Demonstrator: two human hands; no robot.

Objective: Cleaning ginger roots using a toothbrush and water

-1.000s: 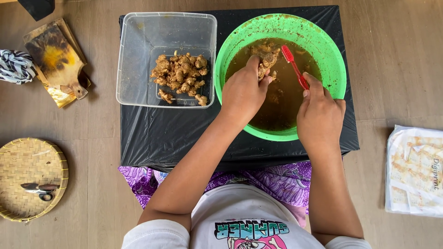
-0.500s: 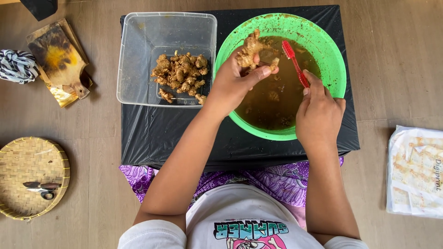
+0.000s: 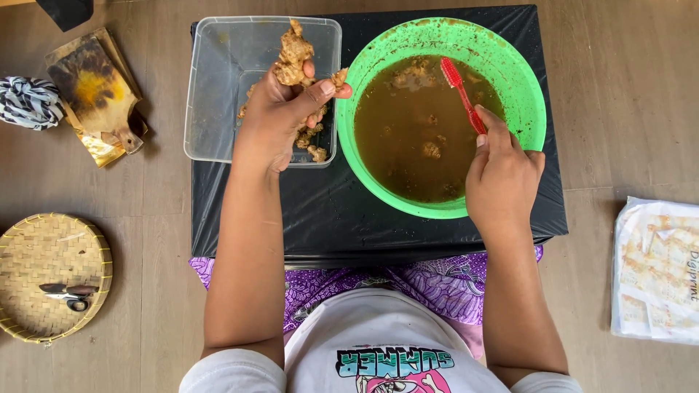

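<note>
My left hand [image 3: 280, 109] grips a knobbly brown piece of ginger root [image 3: 293, 52] and holds it over the clear plastic container [image 3: 218, 87], above several more ginger pieces [image 3: 314, 142] lying inside. In my right hand [image 3: 502, 171] is a red toothbrush [image 3: 461, 91], bristles pointing away over the green basin [image 3: 520, 94]. The basin holds muddy brown water [image 3: 408, 153] with a few ginger bits floating in it.
Both vessels stand on a low table covered in black plastic [image 3: 342, 218]. On the wooden floor to the left lie a stained cutting board [image 3: 95, 94], a striped cloth [image 3: 28, 102] and a woven tray [image 3: 47, 276] with scissors [image 3: 67, 293]. A plastic packet [image 3: 659, 269] lies at the right.
My left hand lifted a ginger piece out of the basin's water and carried it left over the clear container. The right hand with the toothbrush stayed in place.
</note>
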